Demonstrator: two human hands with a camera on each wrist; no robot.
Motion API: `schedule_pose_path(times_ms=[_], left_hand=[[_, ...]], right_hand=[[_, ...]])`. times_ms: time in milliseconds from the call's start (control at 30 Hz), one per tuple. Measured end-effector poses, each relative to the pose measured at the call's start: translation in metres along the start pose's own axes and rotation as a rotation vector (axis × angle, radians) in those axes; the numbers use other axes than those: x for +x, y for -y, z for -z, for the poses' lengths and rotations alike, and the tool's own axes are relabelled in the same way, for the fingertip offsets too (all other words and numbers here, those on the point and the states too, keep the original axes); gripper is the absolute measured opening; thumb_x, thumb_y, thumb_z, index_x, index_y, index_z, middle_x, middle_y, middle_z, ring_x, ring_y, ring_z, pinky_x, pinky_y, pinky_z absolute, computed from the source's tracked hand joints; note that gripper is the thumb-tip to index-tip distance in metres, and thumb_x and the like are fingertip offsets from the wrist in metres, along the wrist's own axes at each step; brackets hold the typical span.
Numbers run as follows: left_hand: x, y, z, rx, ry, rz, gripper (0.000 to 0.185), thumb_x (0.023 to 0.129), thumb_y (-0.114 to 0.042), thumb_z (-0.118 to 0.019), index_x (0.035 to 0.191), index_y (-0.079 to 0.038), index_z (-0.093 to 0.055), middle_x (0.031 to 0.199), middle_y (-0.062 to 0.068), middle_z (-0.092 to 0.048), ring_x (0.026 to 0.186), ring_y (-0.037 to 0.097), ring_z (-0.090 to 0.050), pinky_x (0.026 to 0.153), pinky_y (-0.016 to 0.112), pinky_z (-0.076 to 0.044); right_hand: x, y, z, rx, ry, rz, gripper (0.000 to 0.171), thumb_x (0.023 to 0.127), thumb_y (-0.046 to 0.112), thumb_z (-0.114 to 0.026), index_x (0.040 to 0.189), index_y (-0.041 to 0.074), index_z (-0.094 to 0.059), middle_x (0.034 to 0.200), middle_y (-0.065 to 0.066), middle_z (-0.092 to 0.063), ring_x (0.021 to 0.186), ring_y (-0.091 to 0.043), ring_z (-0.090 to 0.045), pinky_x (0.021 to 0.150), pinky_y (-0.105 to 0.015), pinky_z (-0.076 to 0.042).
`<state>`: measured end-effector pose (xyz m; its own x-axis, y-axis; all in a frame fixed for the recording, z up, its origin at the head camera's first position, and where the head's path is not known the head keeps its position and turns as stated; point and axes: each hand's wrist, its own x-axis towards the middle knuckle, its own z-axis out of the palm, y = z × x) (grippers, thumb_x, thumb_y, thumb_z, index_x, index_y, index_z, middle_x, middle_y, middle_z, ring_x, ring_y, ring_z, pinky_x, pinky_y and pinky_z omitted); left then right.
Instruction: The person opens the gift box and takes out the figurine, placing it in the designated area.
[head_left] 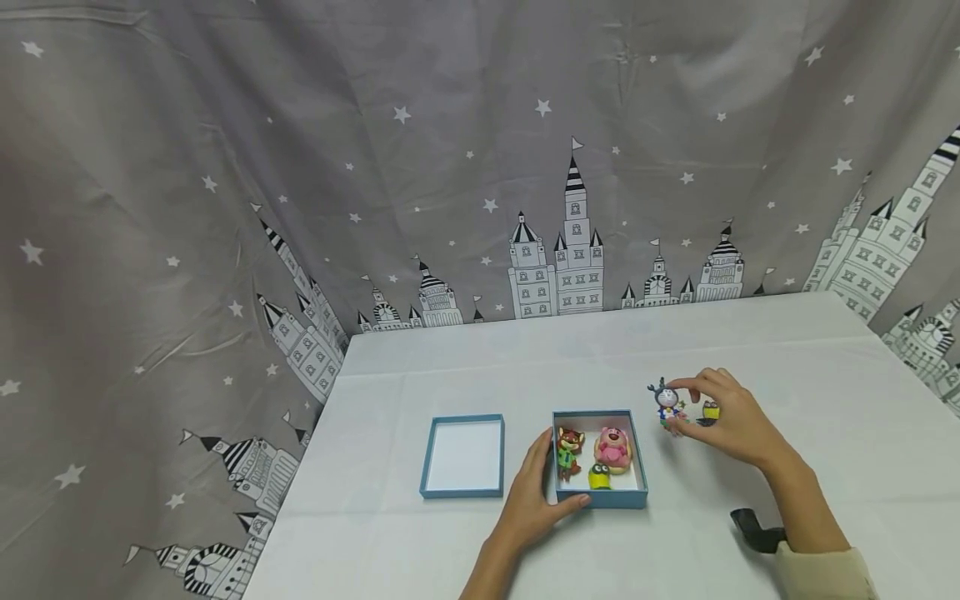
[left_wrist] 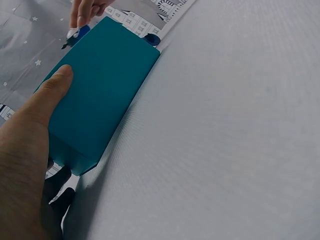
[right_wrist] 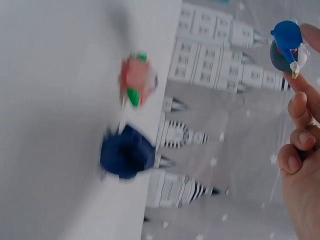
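Behind the white table (head_left: 825, 467) hangs a castle-print curtain (head_left: 225, 208); right fingers (head_left: 693, 385) pinch a figurine (head_left: 667, 403)

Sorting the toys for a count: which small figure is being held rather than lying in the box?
The grey-and-blue figure with antlers, pinched by the right hand beside the blue cardboard box; the other figures lie inside it.
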<state>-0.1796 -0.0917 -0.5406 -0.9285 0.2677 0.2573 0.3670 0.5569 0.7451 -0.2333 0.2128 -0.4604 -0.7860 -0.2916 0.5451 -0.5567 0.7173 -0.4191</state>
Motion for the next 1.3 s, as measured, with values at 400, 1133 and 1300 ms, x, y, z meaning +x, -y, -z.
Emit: schedule_pose_path(times_ms=[400,1133,1300], left_hand=[[-0.001,-0.001,0.001,-0.008,0.002,0.008,0.100,0.073,-0.054,-0.071,0.147,-0.010,-0.020,0.149,0.008,-0.027,0.133,0.027,-0.030,0.106,0.047,-0.028],[-0.001,0.000,0.000,0.000,0.002,0.014,0.100,0.073,-0.052,-0.071,0.147,-0.011,-0.019,0.149,0.008,-0.027,0.133,0.028,-0.030,0.106,0.047,-0.028],[0.000,0.000,0.000,-0.003,0.000,0.008,0.100,0.073,-0.051,-0.072,0.147,-0.010,-0.020,0.148,0.011,-0.027,0.133,0.028,-0.030,0.106,0.047,-0.028]], right_hand=[[-0.019,-0.039,0.031,-0.024,-0.018,-0.126,0.043,0.066,0.020,-0.082,0.105,0.011,-0.066,0.077,0.005,-0.043,0.077,-0.008,-0.032,0.061,-0.028,-0.024],[-0.057,-0.101,0.039,0.027,0.108,-0.330,0.044,0.076,0.027,-0.077,0.111,0.004,-0.063,0.079,0.003,-0.045,0.077,-0.006,-0.035,0.065,-0.025,-0.035],[-0.059,-0.106,0.035,0.038,0.149,-0.330,0.045,0.077,0.023,-0.075,0.113,-0.001,-0.061,0.077,0.002,-0.046,0.079,-0.006,-0.037,0.075,-0.043,-0.043]])
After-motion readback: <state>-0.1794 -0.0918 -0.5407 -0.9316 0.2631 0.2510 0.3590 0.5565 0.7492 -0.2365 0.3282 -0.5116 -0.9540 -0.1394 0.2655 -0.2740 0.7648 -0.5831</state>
